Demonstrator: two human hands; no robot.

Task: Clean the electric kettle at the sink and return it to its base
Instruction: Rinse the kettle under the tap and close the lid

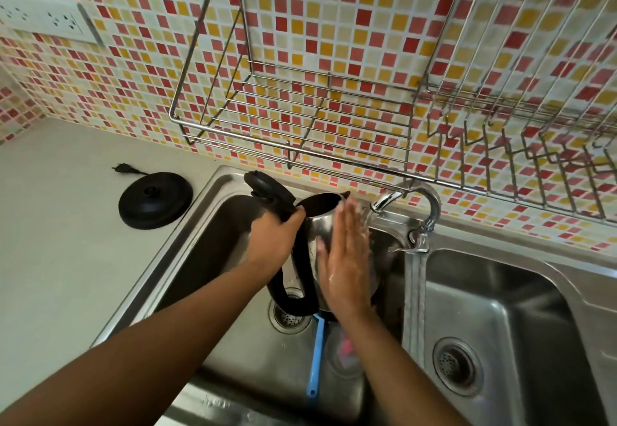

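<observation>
Kettle position: the kettle (317,225) was held over the sink's (253,369) left basin, above the drain (290,315), with its lid (263,188) swung open toward the sink's back-left corner.
Kettle axis: mouth toward the back of the sink, bottom toward the front; probably near upright, but the wide lens made the tilt hard to judge.
Left hand: the left hand (273,238) was curled round the top of the black handle (283,295), carrying the weight.
Right hand: the right hand (347,258) lay flat on the steel side, fingers straight and together, gripping nothing and wet.
Water: the tap (400,201) at the back of the sink was running, and the stream (367,222) fell just past the right fingertips.
Key relation: the base (155,203) sat on the bench (66,258) just left of the sink, on the same side as the handle and the left hand. That hand was the nearer one for the return, which looked like a short swing leftward.
Stage (judgement): rinsing the outside; the return had not begun.
Plug: the plug (123,168) lay loose on the bench behind the base.
Hidden: the kettle's underside, its right flank behind the palm, and most of the spout.
Unclear: whether water sat inside the kettle, and what the pink object was near the front of the left basin beside a blue handle (317,352).
</observation>
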